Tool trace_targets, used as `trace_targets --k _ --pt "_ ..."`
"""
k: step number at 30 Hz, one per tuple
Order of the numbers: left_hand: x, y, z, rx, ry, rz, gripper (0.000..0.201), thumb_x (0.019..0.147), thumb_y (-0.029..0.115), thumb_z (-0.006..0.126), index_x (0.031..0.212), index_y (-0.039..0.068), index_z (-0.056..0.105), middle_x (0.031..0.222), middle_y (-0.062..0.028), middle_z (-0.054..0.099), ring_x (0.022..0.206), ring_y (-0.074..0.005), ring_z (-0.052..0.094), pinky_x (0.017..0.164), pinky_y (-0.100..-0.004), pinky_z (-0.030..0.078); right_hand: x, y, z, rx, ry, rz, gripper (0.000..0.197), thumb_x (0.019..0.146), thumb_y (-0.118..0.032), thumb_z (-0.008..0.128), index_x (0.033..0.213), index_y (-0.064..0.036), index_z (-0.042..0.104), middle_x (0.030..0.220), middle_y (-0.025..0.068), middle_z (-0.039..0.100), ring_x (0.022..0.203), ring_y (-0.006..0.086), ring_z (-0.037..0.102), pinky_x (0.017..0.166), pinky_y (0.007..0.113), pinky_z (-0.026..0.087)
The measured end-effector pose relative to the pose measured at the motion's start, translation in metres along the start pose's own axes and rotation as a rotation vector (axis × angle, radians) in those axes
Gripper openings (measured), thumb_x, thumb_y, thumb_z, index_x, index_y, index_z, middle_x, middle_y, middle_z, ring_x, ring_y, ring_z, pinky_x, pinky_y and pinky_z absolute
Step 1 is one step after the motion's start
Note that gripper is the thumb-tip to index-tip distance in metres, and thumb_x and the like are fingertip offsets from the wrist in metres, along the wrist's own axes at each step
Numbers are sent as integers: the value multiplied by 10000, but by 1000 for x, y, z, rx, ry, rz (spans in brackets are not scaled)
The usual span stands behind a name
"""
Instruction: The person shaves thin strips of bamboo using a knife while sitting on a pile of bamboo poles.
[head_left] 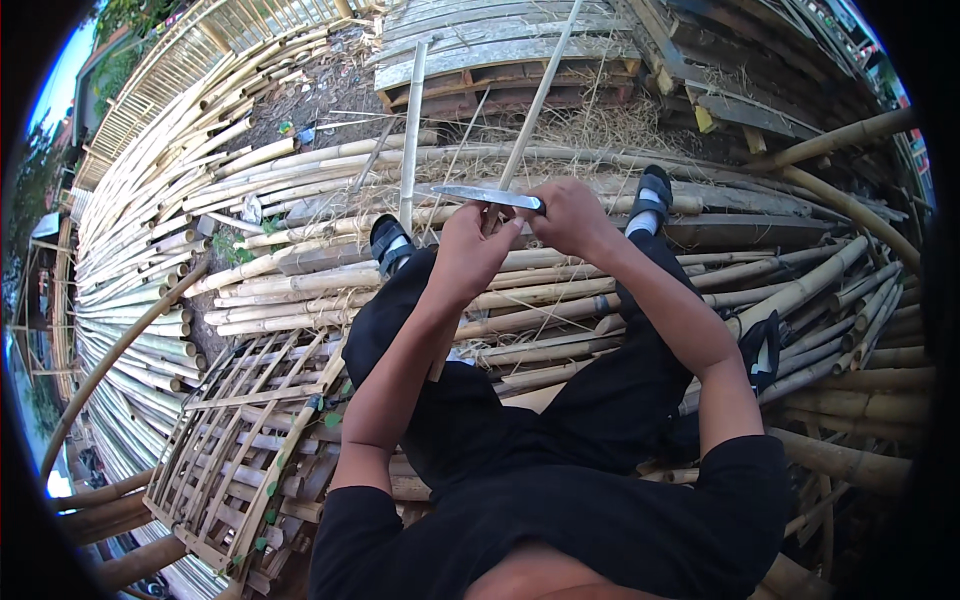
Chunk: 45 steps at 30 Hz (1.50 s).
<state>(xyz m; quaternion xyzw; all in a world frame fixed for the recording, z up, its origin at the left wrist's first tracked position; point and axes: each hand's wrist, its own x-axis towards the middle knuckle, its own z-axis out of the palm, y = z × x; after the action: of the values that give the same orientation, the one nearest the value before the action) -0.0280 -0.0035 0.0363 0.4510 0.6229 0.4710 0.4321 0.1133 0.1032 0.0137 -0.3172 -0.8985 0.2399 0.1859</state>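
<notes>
In my right hand (572, 218) is a knife (482, 195), its fingers closed round the dark handle. The silvery blade points left and lies across a long, thin bamboo strip (541, 97). My left hand (470, 250) is closed on that strip just below the blade. From there the strip slants away upward and out at the top edge; a pale end shows below my left wrist. Another flat, pale bamboo strip (412, 125) stands to the left of the blade, apart from my hands.
Bamboo poles (560, 275) lie under and around my legs. Many more poles (130, 240) are stacked on the left. A bamboo lattice (235, 420) sits near my left side. Wooden pallets (500, 60) lie ahead, with dry shavings (610, 120) beside them. A loose sandal (762, 355) rests on the right.
</notes>
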Motion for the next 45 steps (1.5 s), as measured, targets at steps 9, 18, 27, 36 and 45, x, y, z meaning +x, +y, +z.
trace_targets --k 9,18,27,36,45 --pt "18 -19 17 -171 -84 -28 190 809 44 629 910 44 468 653 57 408 469 -3 322 396 -190 243 9 31 11 -160 -3 136 308 843 -259 529 712 3 625 686 211 611 731 386 615 701 472 497" --pt "36 -17 13 -201 5 -154 282 694 -12 582 951 -4 467 753 21 443 631 -39 416 566 -181 353 42 43 14 -185 -62 218 252 785 -249 555 755 -16 644 779 198 638 771 366 626 735 457 508" --pt "30 -11 22 -518 -38 -303 293 768 -80 583 904 115 412 662 45 424 413 -9 290 357 -175 192 70 106 1 -125 -72 679 278 748 -233 587 898 -21 686 890 213 662 892 345 644 781 425 515" --pt "29 -6 22 -534 -84 -326 164 938 236 543 923 90 470 553 89 290 390 -3 217 355 -193 145 52 107 -5 -75 -20 626 332 808 -273 561 915 28 653 918 258 641 903 400 624 791 458 499" --pt "24 -16 19 -621 -25 -322 225 1007 287 379 925 95 464 549 70 235 392 -20 183 349 -195 135 47 65 -11 108 -109 558 393 823 -307 555 882 76 622 744 259 632 775 399 636 699 448 492"
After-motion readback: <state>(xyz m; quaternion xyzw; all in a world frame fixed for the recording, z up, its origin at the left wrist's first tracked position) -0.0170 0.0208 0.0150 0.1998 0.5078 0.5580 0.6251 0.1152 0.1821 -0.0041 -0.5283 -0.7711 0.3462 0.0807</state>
